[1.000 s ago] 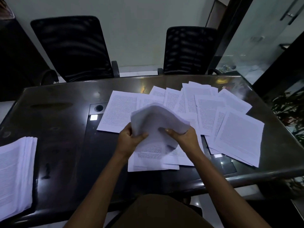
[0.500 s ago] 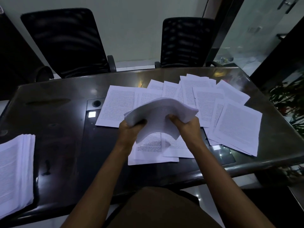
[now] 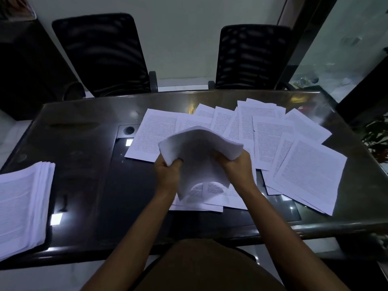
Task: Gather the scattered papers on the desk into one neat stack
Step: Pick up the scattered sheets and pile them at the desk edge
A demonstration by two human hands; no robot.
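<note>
Dark glass tops the desk point(image 3: 84, 185), with black chairs point(image 3: 100, 53) behind it against a pale wall. We find both hands raised over the desk's middle with a bundle of papers point(image 3: 199, 148) held between them. The left hand point(image 3: 168, 175) grips the bundle's left edge, fingers curled round it. The right hand point(image 3: 237, 166) grips the right edge the same way. The bundle arches upward between the two grips, its near corner droops toward the desk, and its edges are not squared.

The scattered sheets point(image 3: 310, 171) lie flat and overlapping, fanned from just beyond the hands out to the right, with their long axes running roughly away from the person. A few more sheets point(image 3: 212, 201) lie directly beneath the hands. We judge the right hand nearer to most of them, so the left would have to carry the bundle alone. A thick side stack point(image 3: 23, 204) sits at the desk's left edge, well apart from both hands.
</note>
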